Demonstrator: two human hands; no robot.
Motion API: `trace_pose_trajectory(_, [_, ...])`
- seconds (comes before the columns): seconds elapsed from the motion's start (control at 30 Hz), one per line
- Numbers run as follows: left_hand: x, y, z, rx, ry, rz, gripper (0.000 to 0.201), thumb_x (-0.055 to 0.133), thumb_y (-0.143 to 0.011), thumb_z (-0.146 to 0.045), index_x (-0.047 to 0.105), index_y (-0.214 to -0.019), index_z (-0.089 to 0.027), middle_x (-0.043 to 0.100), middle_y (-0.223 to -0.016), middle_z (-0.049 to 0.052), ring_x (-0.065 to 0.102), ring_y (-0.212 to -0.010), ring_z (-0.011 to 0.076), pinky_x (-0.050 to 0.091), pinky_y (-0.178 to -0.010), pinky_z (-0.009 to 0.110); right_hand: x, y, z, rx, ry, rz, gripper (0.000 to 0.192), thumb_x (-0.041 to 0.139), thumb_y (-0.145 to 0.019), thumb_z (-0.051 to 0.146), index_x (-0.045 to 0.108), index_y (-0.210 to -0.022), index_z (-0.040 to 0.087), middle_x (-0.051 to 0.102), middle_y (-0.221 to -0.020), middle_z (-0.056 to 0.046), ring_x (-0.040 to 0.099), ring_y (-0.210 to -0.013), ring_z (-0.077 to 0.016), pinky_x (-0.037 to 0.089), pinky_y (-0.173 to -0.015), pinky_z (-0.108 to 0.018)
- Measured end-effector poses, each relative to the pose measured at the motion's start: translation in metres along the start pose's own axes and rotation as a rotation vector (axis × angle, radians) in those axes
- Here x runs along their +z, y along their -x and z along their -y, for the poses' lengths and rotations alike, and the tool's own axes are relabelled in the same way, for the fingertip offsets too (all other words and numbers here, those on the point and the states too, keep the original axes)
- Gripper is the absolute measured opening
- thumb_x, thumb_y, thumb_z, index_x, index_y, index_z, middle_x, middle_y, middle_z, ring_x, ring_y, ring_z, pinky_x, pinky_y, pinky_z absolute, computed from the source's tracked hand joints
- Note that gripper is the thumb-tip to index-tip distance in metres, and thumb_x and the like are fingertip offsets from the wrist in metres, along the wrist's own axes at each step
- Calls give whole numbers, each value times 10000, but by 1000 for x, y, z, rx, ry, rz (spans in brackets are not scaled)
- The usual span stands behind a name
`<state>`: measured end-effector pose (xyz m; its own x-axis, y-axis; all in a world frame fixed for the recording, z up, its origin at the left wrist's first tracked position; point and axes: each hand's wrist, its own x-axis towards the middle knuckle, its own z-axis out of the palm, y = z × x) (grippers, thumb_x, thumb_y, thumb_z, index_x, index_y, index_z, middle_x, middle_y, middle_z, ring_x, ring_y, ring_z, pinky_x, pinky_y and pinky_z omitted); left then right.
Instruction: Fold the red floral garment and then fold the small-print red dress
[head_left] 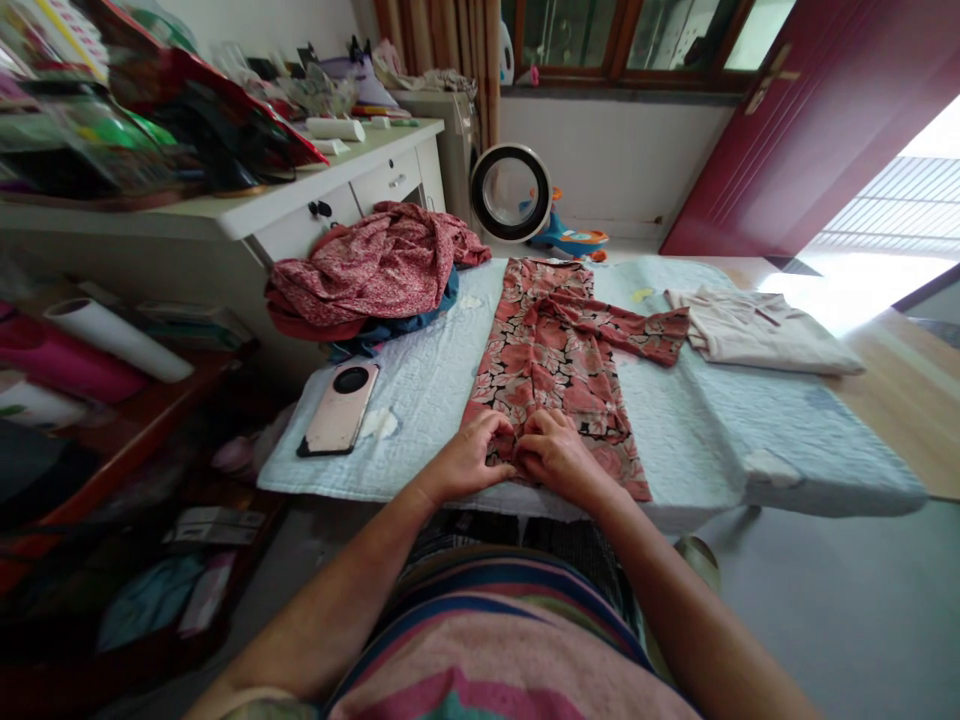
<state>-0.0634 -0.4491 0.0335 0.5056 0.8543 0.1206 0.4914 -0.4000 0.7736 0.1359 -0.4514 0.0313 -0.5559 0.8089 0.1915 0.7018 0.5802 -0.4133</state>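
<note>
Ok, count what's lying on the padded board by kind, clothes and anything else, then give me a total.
Flat floral garment, under the left hand and right hand: 1
Folded beige garment: 1
Heap of clothes: 1 heap, pieces inside cannot be counted
Phone: 1
Total: 4

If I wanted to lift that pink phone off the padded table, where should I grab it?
Probably by its two long edges, from above. The pink phone lies flat, camera side up, near the padded table's left edge, clear of the floral garment that both hands pinch.
</note>
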Motion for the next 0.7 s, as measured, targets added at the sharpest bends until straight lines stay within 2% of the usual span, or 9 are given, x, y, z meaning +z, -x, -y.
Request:
trace_pose_trajectory(0.13, [5, 0, 1, 19, -31, -5, 335, 763, -717, -258, 580, -988, -188, 574, -1157, 80, 559, -1100, 245, 463, -959, 369, -3, -3, 1, -2, 5, -5, 155, 618, -855, 140, 750, -828, 215, 580, -943, -63, 477, -954, -212, 375, -838, -346])
trace_pose_trajectory(0.23, [6, 0, 0, 4, -66, -10, 328, 757, -722, -247, 581, -991, -182, 573, -1175, 87, 563, -1101, 250, 465, -958, 378, -4, -3, 2, -24, 14, 32, 93, 657, -840, 189, 736, -888, 204, 582, -986, -65, 474, -977, -219, 385, -860, -349])
trace_pose_trajectory(0.33, [6, 0, 0, 8, -81, 1, 315, 729, -736, -212, 579, -1010, -179, 573, -1179, 87, 563, -1105, 246, 466, -964, 376, -2, -2, 4, -32, 31, 33, 124, 696, -820, 240, 719, -932, 192, 581, -1001, -67, 470, -1000, -229, 388, -894, -362])
trace_pose_trajectory(0.5, [5, 1, 3, 29, -75, -5, 311, 684, -754, -169, 566, -1041, -182, 584, -1171, 85, 561, -1125, 237, 460, -994, 373, 0, 0, 6, -46, 56, 26, 87, 676, -845, 236, 718, -915, 205, 582, -989, -61, 470, -994, -223, 386, -912, -361])
trace_pose_trajectory(0.7, [6, 2, 2, 40, -103, -7, 344, 725, -731, -207, 594, -1047, -167, 581, -1207, 98, 563, -1144, 246, 458, -1002, 373, -1, 2, 4, -69, 60, 0, 61, 666, -858, 213, 726, -873, 212, 593, -968, -59, 480, -965, -216, 391, -883, -354])
